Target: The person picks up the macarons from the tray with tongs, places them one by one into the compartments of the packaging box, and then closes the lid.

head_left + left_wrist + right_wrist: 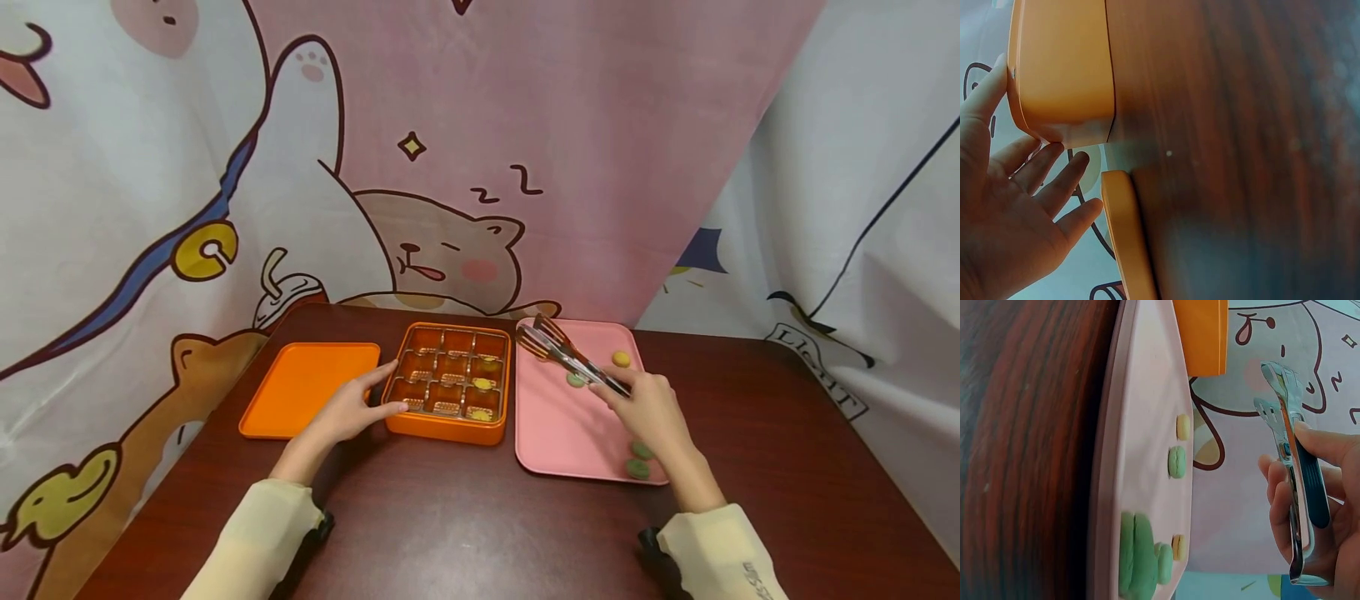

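One pair of tongs (579,364), gripped in the right hand (651,410), fingers and thumb curled about its handles. Long axis slants from that hand leftward and toward the back edge of the tabletop (450,517). Tips stand apart over the back left corner of the pink tray (558,425); nothing seen between them. Nearest the tips: a yellow macaron (1183,427) on the tray, ahead and to the left of the right hand, which is nearer to it than the left.

Orange box (446,429) sits just left of the tray, close to the tabletop's back edge. Left hand (349,412): fingers extended and spread, grasping nothing, touching the box at its left side and front left corner.

Counts:
- Pink tray: five macarons. Two yellow, both toward its back edge; three green macarons (576,380), two of these by the front right corner.
- Orange box: nine compartments, three by three. Three hold yellow pieces (483,384), all in the right column; rear one dim.
- Orange lid (311,387): one, flat, by the tabletop's left edge.
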